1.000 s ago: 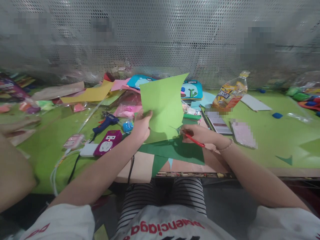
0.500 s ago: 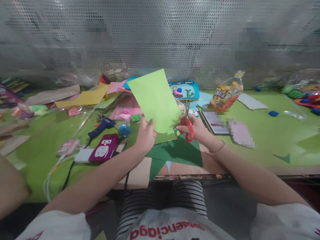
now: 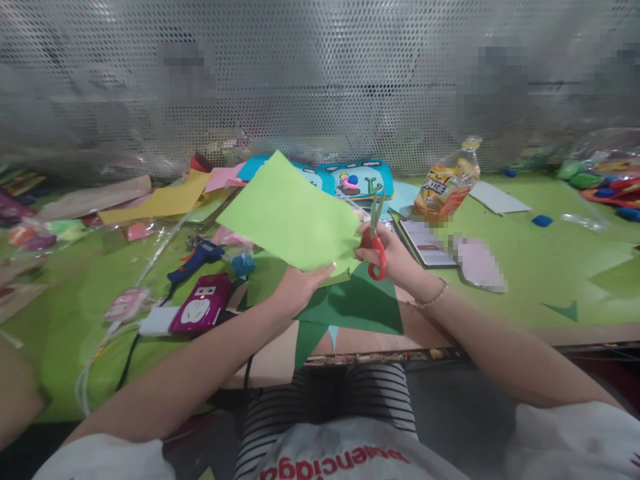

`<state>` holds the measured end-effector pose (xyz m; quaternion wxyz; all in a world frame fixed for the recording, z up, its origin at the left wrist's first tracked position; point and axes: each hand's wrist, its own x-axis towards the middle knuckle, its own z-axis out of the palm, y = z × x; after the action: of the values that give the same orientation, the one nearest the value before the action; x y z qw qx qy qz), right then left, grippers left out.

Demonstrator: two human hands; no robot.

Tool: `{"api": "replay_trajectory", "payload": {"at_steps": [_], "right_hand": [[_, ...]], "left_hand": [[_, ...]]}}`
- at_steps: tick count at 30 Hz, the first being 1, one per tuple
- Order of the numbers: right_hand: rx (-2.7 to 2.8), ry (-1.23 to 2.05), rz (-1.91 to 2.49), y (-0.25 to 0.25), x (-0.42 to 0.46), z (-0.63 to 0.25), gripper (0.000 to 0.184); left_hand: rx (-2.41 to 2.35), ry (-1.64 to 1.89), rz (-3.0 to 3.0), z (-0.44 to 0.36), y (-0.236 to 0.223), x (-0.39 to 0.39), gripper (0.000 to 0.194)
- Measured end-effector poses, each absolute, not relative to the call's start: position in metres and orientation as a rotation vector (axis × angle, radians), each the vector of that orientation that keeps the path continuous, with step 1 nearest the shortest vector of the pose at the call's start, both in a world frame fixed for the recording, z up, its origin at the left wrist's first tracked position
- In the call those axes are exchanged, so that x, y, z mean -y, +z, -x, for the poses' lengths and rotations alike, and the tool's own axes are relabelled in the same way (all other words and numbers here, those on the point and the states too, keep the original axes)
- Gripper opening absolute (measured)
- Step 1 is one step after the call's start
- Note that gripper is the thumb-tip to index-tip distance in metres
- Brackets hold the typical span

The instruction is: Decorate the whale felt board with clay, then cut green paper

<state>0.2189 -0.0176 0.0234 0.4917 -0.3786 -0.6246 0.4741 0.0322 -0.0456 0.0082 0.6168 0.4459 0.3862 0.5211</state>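
A light green sheet of paper (image 3: pixel 290 217) is raised above the table, tilted with one corner pointing up. My left hand (image 3: pixel 300 288) grips its lower edge, thumb on top and fingers hidden beneath. Red-handled scissors (image 3: pixel 377 257) sit in my right hand (image 3: pixel 395 257), blades pointing up and slightly apart. The fingertips of that hand are close to the sheet's right corner; whether they touch it I cannot tell. Below both hands lies dark green paper (image 3: pixel 360 307) on the table.
Left of me are a blue glue gun (image 3: pixel 195 260), a magenta power adapter (image 3: pixel 203 303) and cables. A blue pencil case (image 3: pixel 355 179) lies behind the sheet. To the right are a phone (image 3: pixel 427 243) and a snack bag (image 3: pixel 445 183). Another person's arm (image 3: pixel 17 393) shows at far left.
The light green sheet has turned anticlockwise and tipped to the left. My left hand has shifted its hold along the lower edge. The scissors have barely moved.
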Motion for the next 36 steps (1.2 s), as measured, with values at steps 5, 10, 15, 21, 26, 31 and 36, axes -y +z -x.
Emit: {"api": "replay_trajectory", "payload": {"at_steps": [5, 10, 15, 21, 26, 31, 36], "right_hand": [[1.512, 1.171, 0.899, 0.022, 0.016, -0.219, 0.045], [1.494, 1.17, 0.912, 0.021, 0.014, -0.218, 0.044], [1.452, 1.183, 0.931, 0.023, 0.014, -0.216, 0.044], [1.467, 1.138, 1.005, 0.025, 0.016, -0.216, 0.04], [1.454, 1.118, 0.982, 0.027, 0.018, -0.214, 0.042], [1.435, 1.192, 0.945, 0.022, 0.015, -0.212, 0.045], [1.4, 1.176, 0.976, 0.021, 0.015, -0.209, 0.042]], "left_hand": [[-1.077, 0.955, -1.177, -0.032, 0.001, 0.044, 0.034], [-1.217, 0.984, -1.285, -0.028, 0.003, 0.044, 0.043], [-1.287, 1.002, -1.244, -0.03, 0.007, 0.044, 0.039], [-1.241, 1.056, -1.169, -0.03, 0.008, 0.043, 0.036], [-1.249, 1.06, -1.182, -0.027, 0.006, 0.044, 0.034], [-1.36, 1.021, -1.26, -0.03, 0.007, 0.046, 0.039], [-1.452, 0.924, -1.369, -0.032, 0.015, 0.05, 0.041]]}}
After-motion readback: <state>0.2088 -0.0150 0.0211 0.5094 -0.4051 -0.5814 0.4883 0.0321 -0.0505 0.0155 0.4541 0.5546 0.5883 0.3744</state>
